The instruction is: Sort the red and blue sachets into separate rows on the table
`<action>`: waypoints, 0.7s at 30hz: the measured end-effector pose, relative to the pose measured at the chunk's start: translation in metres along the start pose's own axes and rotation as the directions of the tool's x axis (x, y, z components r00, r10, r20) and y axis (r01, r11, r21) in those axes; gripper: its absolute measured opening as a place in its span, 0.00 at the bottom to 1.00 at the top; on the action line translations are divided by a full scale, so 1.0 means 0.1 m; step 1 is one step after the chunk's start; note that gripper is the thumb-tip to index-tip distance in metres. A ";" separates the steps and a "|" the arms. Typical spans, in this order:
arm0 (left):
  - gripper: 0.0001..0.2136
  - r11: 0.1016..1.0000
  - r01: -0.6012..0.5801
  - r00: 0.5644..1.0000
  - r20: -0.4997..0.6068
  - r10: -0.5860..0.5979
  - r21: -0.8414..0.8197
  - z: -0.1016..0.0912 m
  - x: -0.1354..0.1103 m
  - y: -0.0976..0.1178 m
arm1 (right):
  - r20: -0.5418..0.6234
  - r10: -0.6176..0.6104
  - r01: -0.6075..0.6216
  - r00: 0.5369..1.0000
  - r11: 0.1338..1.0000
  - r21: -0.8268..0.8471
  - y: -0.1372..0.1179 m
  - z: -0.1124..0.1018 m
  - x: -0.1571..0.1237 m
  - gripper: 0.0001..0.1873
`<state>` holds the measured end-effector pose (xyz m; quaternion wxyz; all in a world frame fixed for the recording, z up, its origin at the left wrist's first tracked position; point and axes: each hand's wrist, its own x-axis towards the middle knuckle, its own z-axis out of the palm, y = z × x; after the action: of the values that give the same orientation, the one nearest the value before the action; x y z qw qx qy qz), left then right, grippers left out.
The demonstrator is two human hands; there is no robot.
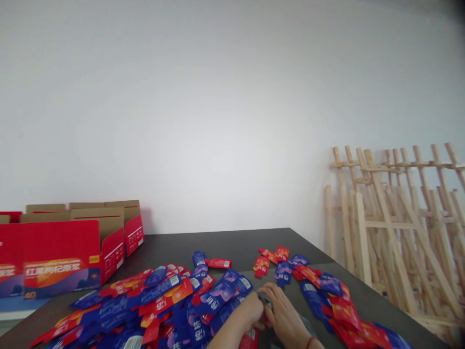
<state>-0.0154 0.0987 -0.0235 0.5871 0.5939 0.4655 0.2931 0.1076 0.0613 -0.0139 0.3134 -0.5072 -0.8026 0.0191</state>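
Observation:
Near the front of the dark table, my left hand [244,312] and my right hand [285,315] are closed close together. Bunched between them is a piece of grey, see-through plastic [266,299], perhaps a bag. Fingers hide most of it, and its lower part runs out of the picture. Just left of my left hand lies a big loose heap of blue and red flat pouches [189,315]. A looser row of red and blue pouches [334,305] lies right of my right hand. Beyond my fingers are several small pouches [278,261].
Open red cartons [61,257] with brown inner flaps stand at the left. The black table [218,240] reaches back to a white wall [225,121]. Wooden easel-like frames [392,218] lean together past the table's right edge.

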 end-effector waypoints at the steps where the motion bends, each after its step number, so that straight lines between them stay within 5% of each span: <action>1: 0.08 1.000 0.003 1.000 -0.017 -0.003 0.009 0.01 0.00 -0.01 | -0.005 0.010 -0.010 1.000 1.000 -0.018 0.00 0.05 -0.02 0.19; 11: 0.07 0.995 0.027 0.996 -0.084 -0.018 0.100 -0.02 0.08 -0.06 | -0.062 0.283 -0.283 0.957 0.867 -0.410 0.55 0.20 0.25 0.18; 17: 0.07 0.990 -0.026 0.989 -0.138 0.045 0.135 -0.09 0.14 -0.07 | -0.104 0.304 -0.319 0.947 0.859 -0.401 0.62 0.27 0.37 0.16; 21: 0.11 0.989 -0.040 0.983 -0.174 0.065 0.142 -0.09 0.13 -0.04 | -0.128 0.215 -0.244 0.968 0.922 -0.301 0.41 0.21 0.49 0.17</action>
<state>-0.0195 0.1135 -0.0286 0.4930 0.6165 0.5194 0.3274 0.1152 0.1274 -0.0218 0.2611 -0.6414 -0.7150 -0.0958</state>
